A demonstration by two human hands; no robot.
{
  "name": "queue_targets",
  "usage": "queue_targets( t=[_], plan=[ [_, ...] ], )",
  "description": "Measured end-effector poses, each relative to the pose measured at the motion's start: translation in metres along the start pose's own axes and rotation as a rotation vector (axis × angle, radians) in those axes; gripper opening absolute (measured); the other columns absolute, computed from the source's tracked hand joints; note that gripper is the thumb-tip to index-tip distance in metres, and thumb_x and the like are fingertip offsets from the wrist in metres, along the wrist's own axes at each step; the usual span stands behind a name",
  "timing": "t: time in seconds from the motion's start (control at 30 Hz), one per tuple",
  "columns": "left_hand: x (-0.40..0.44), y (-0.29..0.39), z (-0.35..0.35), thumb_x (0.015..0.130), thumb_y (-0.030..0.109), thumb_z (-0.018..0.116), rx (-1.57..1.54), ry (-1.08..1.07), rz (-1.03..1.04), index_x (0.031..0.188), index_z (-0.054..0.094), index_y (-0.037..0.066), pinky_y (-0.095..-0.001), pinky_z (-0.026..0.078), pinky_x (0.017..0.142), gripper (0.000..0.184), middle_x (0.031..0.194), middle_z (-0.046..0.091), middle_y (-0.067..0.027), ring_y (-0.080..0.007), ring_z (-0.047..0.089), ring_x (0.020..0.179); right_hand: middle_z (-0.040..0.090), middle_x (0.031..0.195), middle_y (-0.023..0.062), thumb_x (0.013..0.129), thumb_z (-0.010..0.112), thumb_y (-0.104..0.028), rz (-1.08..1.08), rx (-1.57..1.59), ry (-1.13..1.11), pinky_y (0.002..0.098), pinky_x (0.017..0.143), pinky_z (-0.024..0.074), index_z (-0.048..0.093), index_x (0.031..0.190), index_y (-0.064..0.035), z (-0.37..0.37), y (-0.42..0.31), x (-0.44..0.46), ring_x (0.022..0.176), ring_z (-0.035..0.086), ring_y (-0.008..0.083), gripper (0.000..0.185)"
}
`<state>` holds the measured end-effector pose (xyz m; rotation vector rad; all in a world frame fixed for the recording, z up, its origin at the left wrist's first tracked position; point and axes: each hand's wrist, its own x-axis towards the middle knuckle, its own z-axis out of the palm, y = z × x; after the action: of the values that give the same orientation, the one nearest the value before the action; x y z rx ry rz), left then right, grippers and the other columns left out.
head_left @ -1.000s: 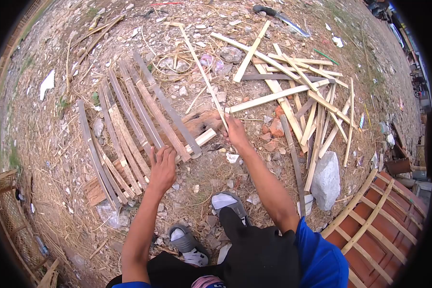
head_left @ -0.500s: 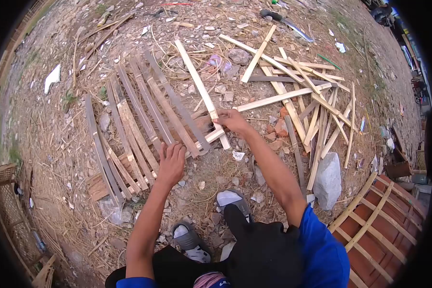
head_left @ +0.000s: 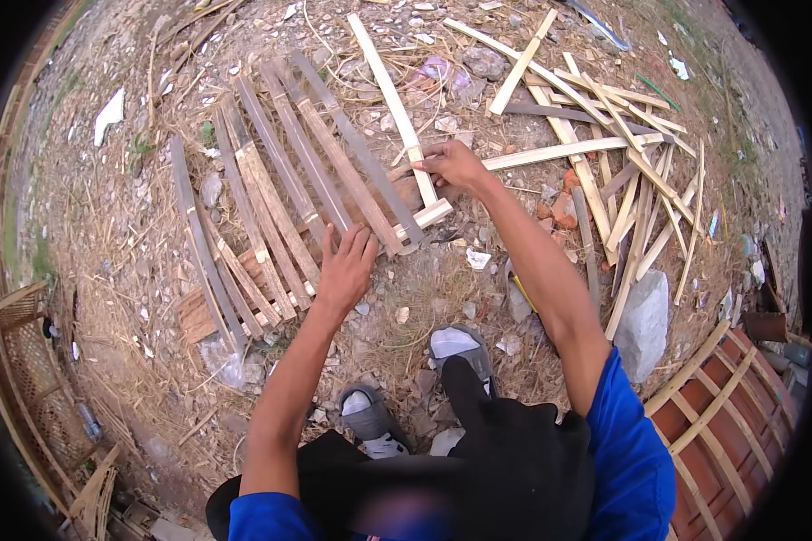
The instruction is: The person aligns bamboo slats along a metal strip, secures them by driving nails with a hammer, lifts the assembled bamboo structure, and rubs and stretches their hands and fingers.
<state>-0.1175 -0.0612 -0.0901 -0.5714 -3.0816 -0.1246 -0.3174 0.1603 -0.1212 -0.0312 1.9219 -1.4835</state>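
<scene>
My right hand (head_left: pixel 458 168) pinches a long pale wooden strip (head_left: pixel 385 81) near its lower end. That end lies at the pale crosspiece (head_left: pixel 435 213), beside the last dark strip. My left hand (head_left: pixel 347 269) rests over the lower ends of the dark strips (head_left: pixel 281 160), fingers slightly bent and apart, grasping nothing visible. Several of these weathered strips lie side by side in a slatted row across the crosspiece. A brown board (head_left: pixel 194 313) shows under the row at its left end. My left palm is turned down and hidden.
A loose pile of pale strips (head_left: pixel 564 126) lies to the right, with a brick piece (head_left: pixel 564 212) and large grey stone (head_left: pixel 642 325) nearby. A lattice frame (head_left: pixel 713 397) stands lower right, a woven frame (head_left: pixel 41 388) at left. A blade (head_left: pixel 600 25) lies at the top.
The pale strip has slid away from me; its lower end, which stuck out past the crosspiece, now meets it. My right hand still grips it. The whole view has shifted.
</scene>
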Motion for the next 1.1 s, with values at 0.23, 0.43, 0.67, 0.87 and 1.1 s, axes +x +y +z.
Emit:
queue_targets(
  t=[0.23, 0.43, 0.67, 0.87, 1.1],
  plan=[
    [-0.003, -0.002, -0.007, 0.082, 0.006, 0.055, 0.004, -0.020, 0.014, 0.116, 0.054, 0.004, -0.0593, 0.019, 0.114, 0.034, 0.124, 0.054, -0.0103, -0.0242, 0.046, 0.128, 0.067, 0.078, 0.0050, 0.083, 0.077, -0.025, -0.021, -0.054, -0.051, 0.0270, 0.054, 0.0484, 0.070, 0.104, 0.0013, 0.007, -0.010, 0.005, 0.059, 0.058, 0.0116, 0.034],
    [-0.007, -0.001, -0.014, 0.084, 0.008, 0.053, 0.068, -0.031, 0.024, 0.114, 0.052, 0.005, -0.0589, 0.017, 0.114, 0.030, 0.121, 0.054, -0.0106, -0.0243, 0.046, 0.128, 0.066, 0.077, 0.0067, 0.084, 0.075, -0.022, 0.037, -0.006, -0.038, 0.0299, 0.052, 0.0492, 0.070, 0.104, 0.0003, 0.009, -0.021, -0.018, 0.059, 0.061, 0.0142, 0.030],
    [0.013, -0.002, 0.003, 0.086, 0.009, 0.052, 0.113, -0.081, 0.050, 0.112, 0.052, 0.008, -0.0585, 0.020, 0.114, 0.027, 0.120, 0.053, -0.0084, -0.0229, 0.044, 0.129, 0.067, 0.074, 0.0069, 0.081, 0.079, -0.023, 0.006, -0.057, 0.049, 0.0295, 0.048, 0.0499, 0.069, 0.097, -0.0011, 0.004, 0.012, 0.003, 0.055, 0.061, 0.0138, 0.029],
    [0.014, -0.002, 0.005, 0.081, 0.005, 0.054, 0.023, -0.104, 0.064, 0.113, 0.052, 0.005, -0.0574, 0.019, 0.116, 0.032, 0.126, 0.052, -0.0106, -0.0258, 0.041, 0.132, 0.069, 0.070, 0.0122, 0.079, 0.079, -0.031, -0.054, -0.391, 0.134, 0.0361, 0.058, 0.0536, 0.072, 0.096, -0.0042, 0.013, -0.005, -0.006, 0.064, 0.068, 0.0229, 0.032],
    [0.016, -0.006, 0.000, 0.079, 0.004, 0.056, 0.003, -0.169, 0.092, 0.114, 0.050, 0.007, -0.0575, 0.019, 0.117, 0.035, 0.129, 0.050, -0.0117, -0.0266, 0.040, 0.133, 0.071, 0.085, 0.0159, 0.076, 0.077, -0.038, -0.115, -0.650, 0.222, 0.0425, 0.077, 0.0535, 0.074, 0.094, -0.0093, 0.016, -0.014, -0.013, 0.083, 0.069, 0.0341, 0.034]
  ],
)
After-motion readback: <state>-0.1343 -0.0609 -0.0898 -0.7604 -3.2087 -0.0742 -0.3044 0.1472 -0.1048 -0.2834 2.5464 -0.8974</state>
